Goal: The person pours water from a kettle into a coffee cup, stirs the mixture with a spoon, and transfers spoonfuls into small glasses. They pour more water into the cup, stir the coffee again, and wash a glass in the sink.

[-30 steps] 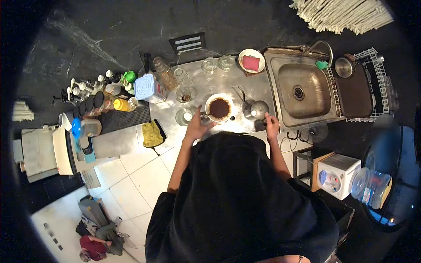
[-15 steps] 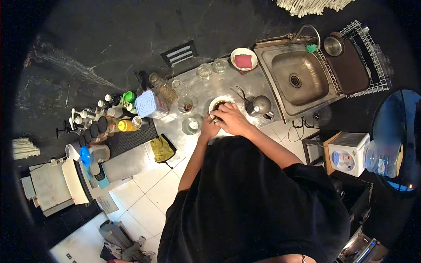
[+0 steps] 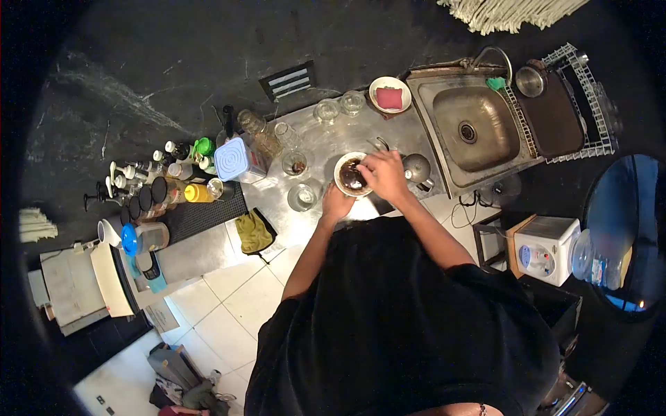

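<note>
A white bowl-like vessel [image 3: 341, 186] with dark brown liquid [image 3: 352, 175] stands on the steel counter. My left hand [image 3: 337, 204] rests against its lower left side, its fingers mostly hidden by the vessel. Over the vessel's right side is my right hand [image 3: 381, 172], fingers bent together and pointing down at the liquid; what they hold is too small to name. A metal kettle [image 3: 417, 168] stands just right of that hand. To the left are a clear glass [image 3: 303, 197] and a glass with brown residue [image 3: 295, 164].
Two glasses [image 3: 327, 111] and a bowl with a red sponge [image 3: 389, 98] stand at the back. A sink [image 3: 477, 132] is on the right. Leftward are a blue-lidded tub [image 3: 239, 161], a yellow-green cloth [image 3: 254, 231] and several bottles. Part of another person [image 3: 182, 411] shows at lower left.
My right hand has gone from the kettle to the vessel, then slightly right and up, uncovering more liquid. My left hand has moved right to the vessel's lower side. The camera view has shifted.
</note>
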`<state>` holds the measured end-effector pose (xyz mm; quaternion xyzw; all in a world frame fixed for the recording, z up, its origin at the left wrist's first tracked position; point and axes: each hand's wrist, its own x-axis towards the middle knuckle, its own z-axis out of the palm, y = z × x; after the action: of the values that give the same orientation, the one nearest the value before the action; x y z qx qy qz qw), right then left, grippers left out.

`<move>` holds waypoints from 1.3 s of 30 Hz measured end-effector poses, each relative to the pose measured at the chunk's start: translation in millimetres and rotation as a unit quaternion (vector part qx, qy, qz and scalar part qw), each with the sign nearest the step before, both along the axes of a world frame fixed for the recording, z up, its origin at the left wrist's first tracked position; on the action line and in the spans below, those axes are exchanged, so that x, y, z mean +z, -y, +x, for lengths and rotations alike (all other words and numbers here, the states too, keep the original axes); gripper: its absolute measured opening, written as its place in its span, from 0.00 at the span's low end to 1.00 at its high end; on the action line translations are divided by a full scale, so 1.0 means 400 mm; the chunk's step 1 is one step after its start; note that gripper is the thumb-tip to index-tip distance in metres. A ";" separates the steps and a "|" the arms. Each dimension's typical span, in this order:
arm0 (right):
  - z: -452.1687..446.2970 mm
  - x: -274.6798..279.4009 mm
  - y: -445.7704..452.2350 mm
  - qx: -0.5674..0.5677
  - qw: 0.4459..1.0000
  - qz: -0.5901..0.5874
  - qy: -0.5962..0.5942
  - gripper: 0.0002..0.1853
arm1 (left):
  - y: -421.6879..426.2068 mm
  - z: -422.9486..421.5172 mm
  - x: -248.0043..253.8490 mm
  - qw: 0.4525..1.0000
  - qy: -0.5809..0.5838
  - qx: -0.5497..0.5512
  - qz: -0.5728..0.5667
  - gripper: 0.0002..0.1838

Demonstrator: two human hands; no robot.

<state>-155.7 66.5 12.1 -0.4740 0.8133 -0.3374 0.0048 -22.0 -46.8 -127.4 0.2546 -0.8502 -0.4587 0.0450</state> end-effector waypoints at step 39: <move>-0.132 -0.120 -0.058 0.002 0.920 -0.034 0.390 0.14 | -0.044 -0.009 -0.076 0.986 -0.100 0.131 -0.004 0.33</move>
<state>-208.4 89.7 -36.1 -0.3064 0.7338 -0.5230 0.3068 -25.5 -29.0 -157.8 0.3163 -0.8024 -0.4689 0.1904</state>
